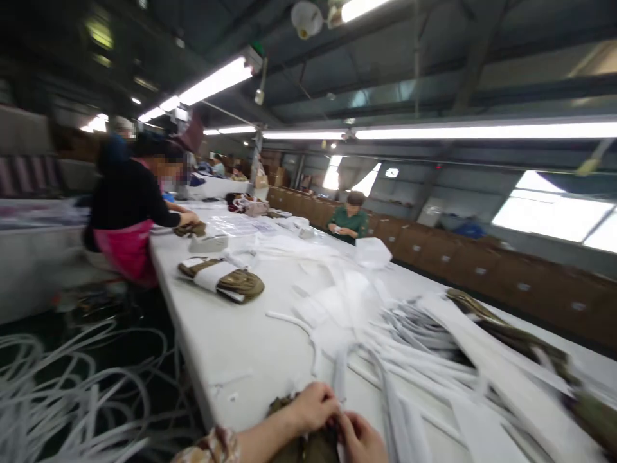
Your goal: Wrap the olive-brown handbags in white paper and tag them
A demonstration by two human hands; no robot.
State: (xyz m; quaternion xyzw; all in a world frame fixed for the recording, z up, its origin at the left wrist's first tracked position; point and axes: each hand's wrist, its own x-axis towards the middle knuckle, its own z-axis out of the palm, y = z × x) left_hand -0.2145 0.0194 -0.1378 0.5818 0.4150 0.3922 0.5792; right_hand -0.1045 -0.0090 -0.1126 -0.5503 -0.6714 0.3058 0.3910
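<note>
At the near edge of the white table, my left hand (312,406) and my right hand (360,438) meet with their fingers closed and fingertips together. Whatever they pinch is hidden and blurred. Beneath them lies an olive-brown fabric item (315,448), partly covered by my hands and cut off by the bottom of the view. Just beyond and to the right of my fingers, long white-grey strips (390,392) run across the table. Farther off on the left, a folded olive-brown bundle (243,283) has a white band (212,275) wrapped around it.
Loose strips and white sheets (337,302) cover much of the white table (207,341). More olive-brown fabric (511,328) lies at right. A co-worker in a pink apron (123,241) handles fabric at left; another in green (354,222) sits across. White strips (81,399) heap on the floor.
</note>
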